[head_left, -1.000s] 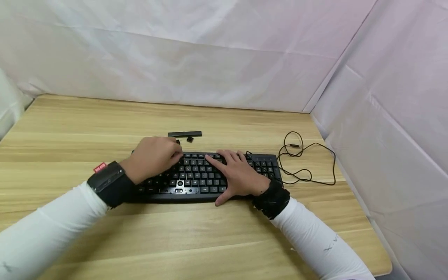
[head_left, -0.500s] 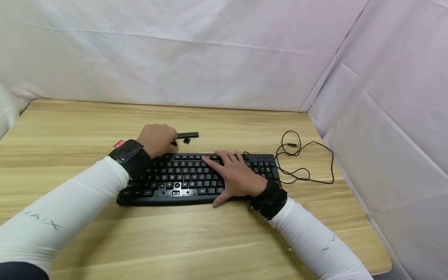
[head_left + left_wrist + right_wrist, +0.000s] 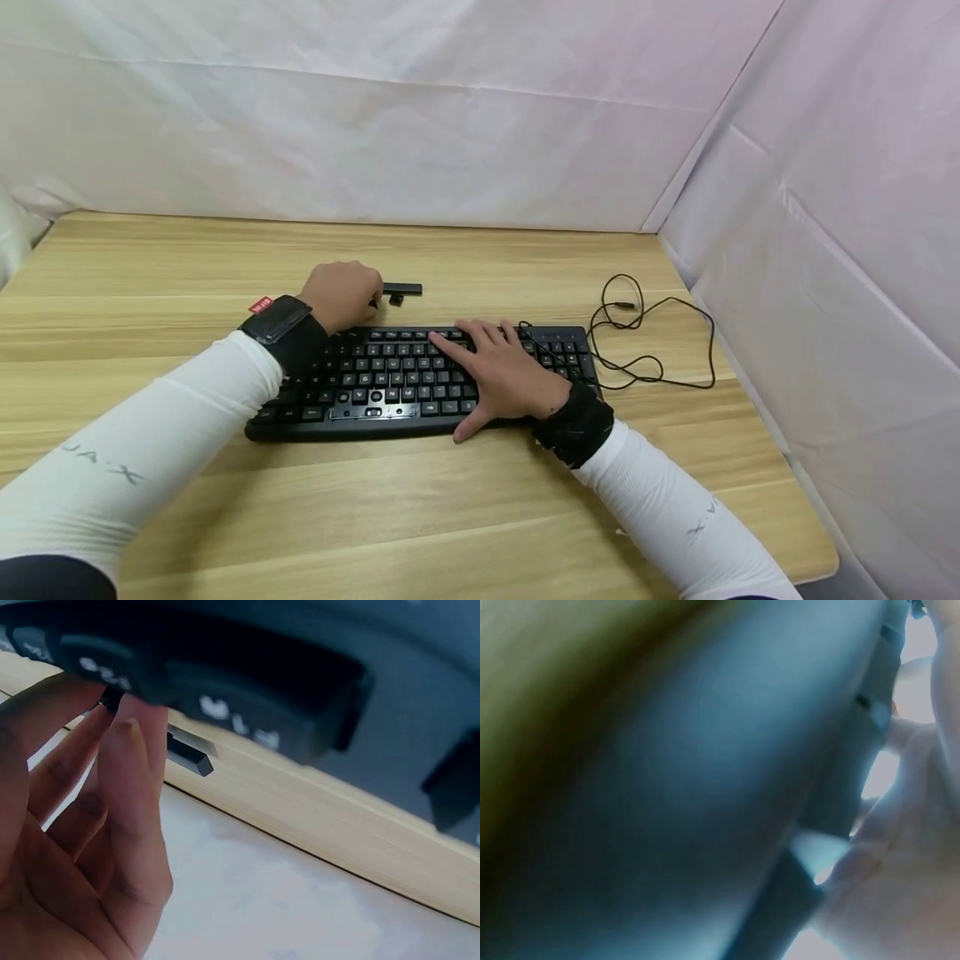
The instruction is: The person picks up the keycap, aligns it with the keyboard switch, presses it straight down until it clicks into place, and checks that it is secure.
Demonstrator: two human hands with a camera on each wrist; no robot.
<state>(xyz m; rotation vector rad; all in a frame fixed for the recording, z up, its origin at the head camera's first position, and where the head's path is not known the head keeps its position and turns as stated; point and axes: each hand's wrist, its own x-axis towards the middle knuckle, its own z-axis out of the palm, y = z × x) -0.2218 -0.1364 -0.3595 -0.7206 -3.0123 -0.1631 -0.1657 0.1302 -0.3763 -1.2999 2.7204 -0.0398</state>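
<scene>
A black keyboard (image 3: 408, 364) lies on the wooden table, its spacebar place bare and two round key sockets exposed just above it. My left hand (image 3: 341, 296) is beyond the keyboard's back edge, low over the table. Its thumb and fingertips pinch a small black keycap (image 3: 112, 699), mostly hidden by the fingers. Next to that hand lie the loose long spacebar (image 3: 405, 289) and another loose keycap (image 3: 396, 300). Spread over the right part of the keys, my right hand (image 3: 506, 375) rests with extended fingers, its thumb at the front edge.
A thin black cable (image 3: 648, 379) is looped on the table (image 3: 450, 517) right of the keyboard, its plug (image 3: 624, 306) among the loops. White cloth walls (image 3: 420, 125) stand behind the table and on its right.
My left hand has moved from over the keyboard's left keys to the table behind it, beside the loose spacebar. A second bare socket now shows. The right hand has stayed in place.
</scene>
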